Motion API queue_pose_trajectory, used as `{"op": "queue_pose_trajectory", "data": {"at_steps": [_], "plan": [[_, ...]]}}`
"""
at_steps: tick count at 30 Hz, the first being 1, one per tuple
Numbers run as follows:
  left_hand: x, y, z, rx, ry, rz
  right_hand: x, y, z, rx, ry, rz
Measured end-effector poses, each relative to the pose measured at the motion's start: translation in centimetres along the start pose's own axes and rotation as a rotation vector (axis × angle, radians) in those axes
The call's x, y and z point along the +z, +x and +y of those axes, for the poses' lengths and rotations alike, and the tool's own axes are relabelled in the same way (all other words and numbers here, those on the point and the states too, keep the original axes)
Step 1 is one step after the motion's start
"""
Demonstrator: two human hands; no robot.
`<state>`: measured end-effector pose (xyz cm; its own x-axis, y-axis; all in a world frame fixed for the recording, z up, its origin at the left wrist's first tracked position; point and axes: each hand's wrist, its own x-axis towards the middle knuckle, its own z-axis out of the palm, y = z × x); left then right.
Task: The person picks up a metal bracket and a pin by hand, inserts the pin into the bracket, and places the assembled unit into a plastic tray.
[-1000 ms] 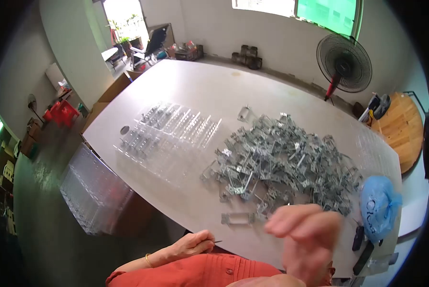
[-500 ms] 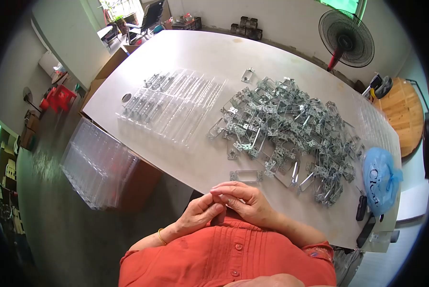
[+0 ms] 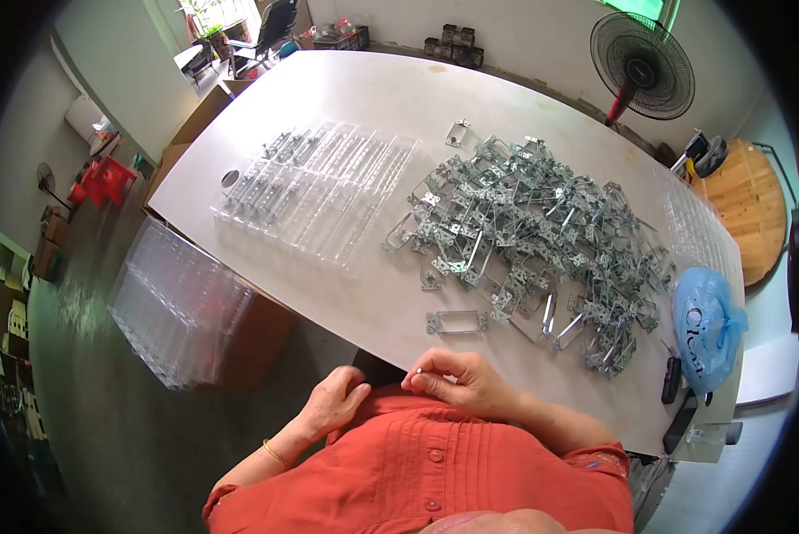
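Observation:
My left hand (image 3: 332, 400) is at the table's front edge, its fingers curled together; whatever they may hold is hidden. To its right, my right hand (image 3: 457, 381) pinches a tiny pale thing at the fingertips, too small to name. Just beyond my right hand a single metal bracket (image 3: 457, 322) lies flat on the table (image 3: 373, 307). A large heap of metal brackets (image 3: 542, 231) covers the middle right. On the left side of the table lies a clear plastic tray (image 3: 328, 196) with metal pieces in its left slots. A lone bracket (image 3: 457, 133) lies behind the heap.
Stacked clear trays (image 3: 177, 307) rest on a cardboard box (image 3: 261, 343) at the table's left front. A blue plastic bag (image 3: 706, 329), a black tool (image 3: 673, 383) and a clear bottle (image 3: 709, 433) are at the right. A fan (image 3: 640, 71) stands behind.
My two hands were together and have moved apart, the left one to the left. A tiny pale thing now shows at my right fingertips. The view has shifted slightly.

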<state>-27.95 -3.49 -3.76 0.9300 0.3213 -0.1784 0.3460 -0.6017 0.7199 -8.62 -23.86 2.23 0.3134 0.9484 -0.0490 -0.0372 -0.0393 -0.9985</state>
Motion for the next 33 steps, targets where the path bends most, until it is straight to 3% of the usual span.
{"op": "queue_pose_trajectory", "data": {"at_steps": [2,4,6,8,10,11,12,15,19,21,22,24,25,27,28,32,33], "plan": [[0.7,-1.0,-4.2,-0.122,0.141,-0.217,0.1,0.1,0.2,0.038,-0.060,-0.043],[0.0,-1.6,-4.1,-0.344,-0.118,-0.347,0.5,0.5,0.7,-0.081,-0.147,-0.065],[0.2,-3.4,-5.1,-0.438,-0.161,-0.252,0.9,0.8,1.2,-0.122,-0.143,-0.081],[-1.5,-3.9,-5.3,-0.586,-0.192,-0.525,0.8,1.5,1.1,-0.202,-0.208,-0.154],[-1.7,-5.7,-8.4,-0.594,-0.362,-0.605,0.7,2.1,1.1,-0.213,-0.249,-0.168],[-2.6,-6.2,-6.8,-0.724,-0.482,-0.621,0.7,2.3,1.1,-0.185,-0.246,-0.193],[-2.4,-6.4,-7.9,-0.722,-0.477,-0.622,0.7,2.4,1.1,-0.154,-0.239,-0.218],[-1.5,-7.9,-11.5,-0.682,-0.678,-0.900,0.8,2.8,1.7,-0.180,-0.204,-0.231],[-1.6,-7.4,-9.5,-0.675,-0.648,-0.834,1.0,3.1,2.6,-0.158,-0.191,-0.249],[-0.4,-6.8,-12.0,-0.530,-0.139,-0.960,1.0,3.1,3.0,-0.131,-0.183,-0.270],[0.0,-7.2,-12.2,-0.533,-0.139,-0.964,1.0,3.1,3.2,-0.107,-0.181,-0.292],[0.6,-7.7,-12.2,-0.371,0.004,-0.682,0.9,3.0,3.8,-0.117,-0.171,-0.295],[1.4,-7.9,-13.2,-0.376,0.005,-0.690,0.9,3.0,4.2,-0.128,-0.162,-0.300],[3.4,-9.2,-16.0,-0.364,0.070,-0.460,0.8,2.9,5.7,-0.131,-0.136,-0.302],[2.6,-8.8,-14.2,-0.241,0.172,-0.390,1.0,2.7,5.9,-0.137,-0.113,-0.304],[2.3,-7.7,-12.8,-0.272,0.196,-0.493,0.6,2.0,5.8,-0.118,-0.109,-0.267],[3.4,-8.3,-15.3,-0.237,0.154,-0.481,0.3,1.9,5.5,-0.106,-0.086,-0.267]]}}
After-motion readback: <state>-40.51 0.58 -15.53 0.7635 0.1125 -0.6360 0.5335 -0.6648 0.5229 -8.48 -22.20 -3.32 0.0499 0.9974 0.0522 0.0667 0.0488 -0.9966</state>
